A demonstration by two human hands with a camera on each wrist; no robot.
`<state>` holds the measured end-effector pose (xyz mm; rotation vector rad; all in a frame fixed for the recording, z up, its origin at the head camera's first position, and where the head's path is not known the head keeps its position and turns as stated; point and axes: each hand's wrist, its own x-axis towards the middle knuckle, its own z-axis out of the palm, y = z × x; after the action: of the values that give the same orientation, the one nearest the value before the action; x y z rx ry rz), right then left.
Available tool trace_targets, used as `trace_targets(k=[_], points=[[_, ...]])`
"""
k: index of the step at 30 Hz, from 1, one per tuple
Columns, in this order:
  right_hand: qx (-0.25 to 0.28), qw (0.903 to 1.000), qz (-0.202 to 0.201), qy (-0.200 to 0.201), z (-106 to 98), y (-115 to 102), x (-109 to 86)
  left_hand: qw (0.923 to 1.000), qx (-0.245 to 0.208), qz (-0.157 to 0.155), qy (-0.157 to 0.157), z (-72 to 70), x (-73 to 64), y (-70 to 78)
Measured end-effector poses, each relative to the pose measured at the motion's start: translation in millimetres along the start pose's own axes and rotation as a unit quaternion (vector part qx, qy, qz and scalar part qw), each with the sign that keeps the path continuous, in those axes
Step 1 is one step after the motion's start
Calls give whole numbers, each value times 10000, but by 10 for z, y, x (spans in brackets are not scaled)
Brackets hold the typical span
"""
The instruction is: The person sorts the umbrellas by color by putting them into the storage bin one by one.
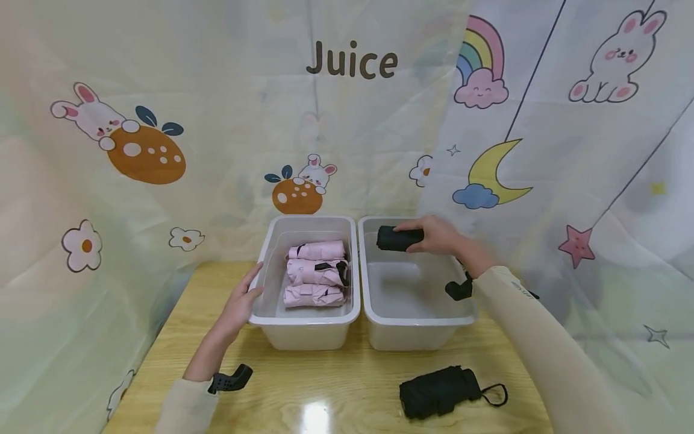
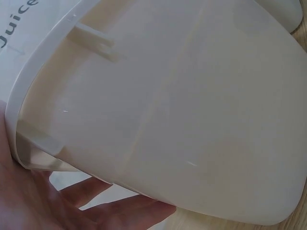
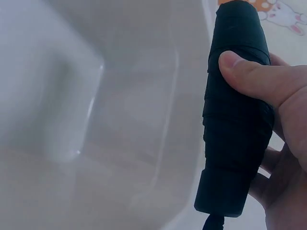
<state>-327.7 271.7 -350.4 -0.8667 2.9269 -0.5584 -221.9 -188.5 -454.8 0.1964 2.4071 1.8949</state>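
My right hand (image 1: 436, 235) grips a folded black umbrella (image 1: 400, 239) over the far end of the right grey bin (image 1: 417, 322). In the right wrist view the thumb lies across this umbrella (image 3: 237, 115), the other fingers curl behind it, and a strap hangs from its lower end. My left hand (image 1: 240, 303) is at the left side of the left bin (image 1: 303, 321); in the left wrist view its thumb is at the rim and its fingers (image 2: 139, 213) reach along the outer wall. Three folded pink umbrellas (image 1: 314, 272) lie stacked in a row inside the left bin.
Another folded black umbrella (image 1: 440, 392) with a wrist loop lies on the wooden table (image 1: 271, 392) in front of the right bin. The two bins stand side by side against a printed cloth backdrop (image 1: 228, 150), which also hangs along both sides.
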Motion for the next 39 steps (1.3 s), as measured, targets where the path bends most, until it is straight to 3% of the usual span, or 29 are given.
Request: trace_targets(k=[7,13,15,22,33,39], points=[[573,9983,75,11,203,85,129,10000,-74,-11,-31,6,-5,-5],[129,9998,-73,127,331,135,221,10000,-55,26,17,-14,-13,-8],[245,9997,-73,10,368,157,261,9999,-97,17,46,-18,-12,2],[1001,9938,188,-443,490,250,380,9998,-141,-102,79,-7,9,20],[1314,9859,882,-551,769,424,549,9998,-165,-136,57,5,28,-4],[1534,9827,895,-517,937,502,595,9997,-200,-100,96,4,17,-6]])
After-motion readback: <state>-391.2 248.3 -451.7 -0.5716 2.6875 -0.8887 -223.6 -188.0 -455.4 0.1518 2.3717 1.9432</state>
